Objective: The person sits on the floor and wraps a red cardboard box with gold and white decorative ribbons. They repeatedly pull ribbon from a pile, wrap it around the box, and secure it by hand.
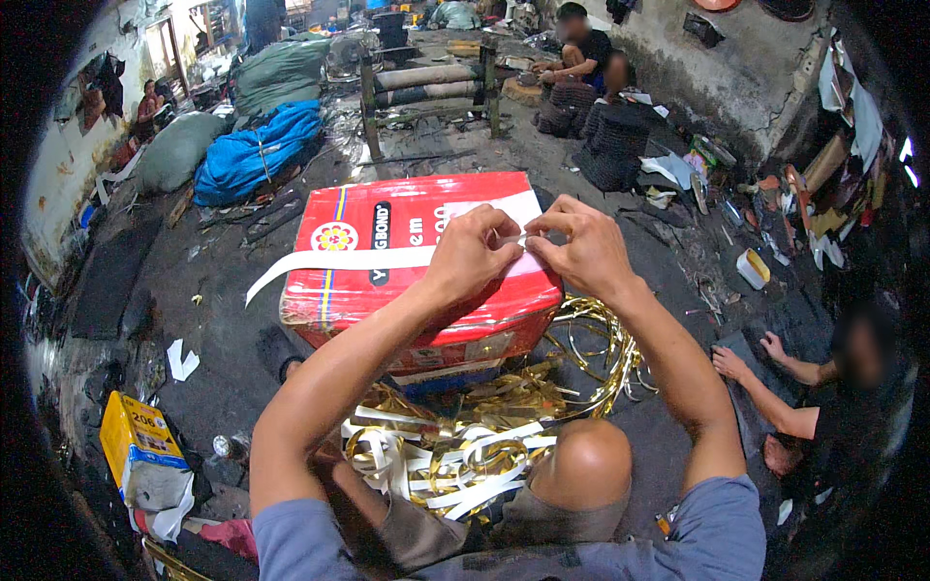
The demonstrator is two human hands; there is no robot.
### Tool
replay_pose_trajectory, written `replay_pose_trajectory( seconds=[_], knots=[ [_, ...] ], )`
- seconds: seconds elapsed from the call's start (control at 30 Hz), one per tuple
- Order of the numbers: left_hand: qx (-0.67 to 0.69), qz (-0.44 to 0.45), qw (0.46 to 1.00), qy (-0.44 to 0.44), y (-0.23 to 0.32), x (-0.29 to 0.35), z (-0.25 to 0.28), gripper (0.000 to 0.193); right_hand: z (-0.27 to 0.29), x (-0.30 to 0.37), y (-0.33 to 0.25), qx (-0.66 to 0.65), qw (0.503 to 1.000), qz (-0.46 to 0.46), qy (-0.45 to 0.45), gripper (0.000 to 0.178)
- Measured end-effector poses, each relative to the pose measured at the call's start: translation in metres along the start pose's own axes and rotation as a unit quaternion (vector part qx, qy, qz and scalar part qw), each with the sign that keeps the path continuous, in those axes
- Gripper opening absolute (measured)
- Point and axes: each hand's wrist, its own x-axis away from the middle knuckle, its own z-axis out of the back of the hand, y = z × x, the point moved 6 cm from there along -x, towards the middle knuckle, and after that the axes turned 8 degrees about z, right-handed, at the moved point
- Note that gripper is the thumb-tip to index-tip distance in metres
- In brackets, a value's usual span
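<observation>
Over a red cardboard box (334, 290), my left hand (473, 250) and my right hand (583, 242) meet with their fingertips almost touching. Both pinch a narrow white strip (354, 259), its long flat tail running left across the box top and past its edge. The short piece of strip between my fingers is small and partly covered by them. A paler pink-white patch (518, 208) shows on the box top behind my hands. Below, in front of the box, white and gold strips (475, 465) lie tangled around my knees.
Gold strips (615, 363) loop beside the box. A co-worker's hands (741, 360) rest on a dark sheet at right; another person (581, 58) sits at the back. A blue bundle (257, 155), a yellow box (145, 436) and a low rack (429, 92) stand around.
</observation>
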Motion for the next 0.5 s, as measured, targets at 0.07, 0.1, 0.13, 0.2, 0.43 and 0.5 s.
replay_pose_trajectory(
  seconds=[0.07, 0.1, 0.13, 0.2, 0.43, 0.5],
  knots=[
    [-0.019, -0.017, 1.0, 0.008, 0.0, 0.001, -0.001, 0.018, 0.001, 0.003, 0.0, 0.026, 0.999, 0.043, -0.004, 0.022],
    [-0.029, -0.026, 0.999, 0.011, 0.002, 0.002, -0.001, 0.016, 0.0, 0.005, 0.001, 0.016, 0.998, 0.059, -0.011, 0.022],
    [-0.025, -0.03, 0.999, 0.013, 0.002, 0.003, -0.002, 0.016, 0.0, 0.007, 0.002, 0.007, 0.997, 0.076, -0.017, 0.023],
    [-0.017, -0.042, 0.999, 0.016, 0.002, 0.005, -0.002, 0.015, 0.0, 0.008, 0.001, 0.006, 0.994, 0.105, -0.028, 0.023],
    [0.009, -0.005, 1.0, -0.005, -0.005, 0.001, 0.0, 0.014, 0.004, -0.002, 0.007, -0.042, 0.99, 0.107, -0.077, 0.025],
    [-0.009, -0.019, 1.0, -0.002, 0.0, -0.001, -0.003, 0.014, 0.002, -0.002, 0.017, -0.067, 0.991, 0.099, -0.065, 0.026]
  ],
)
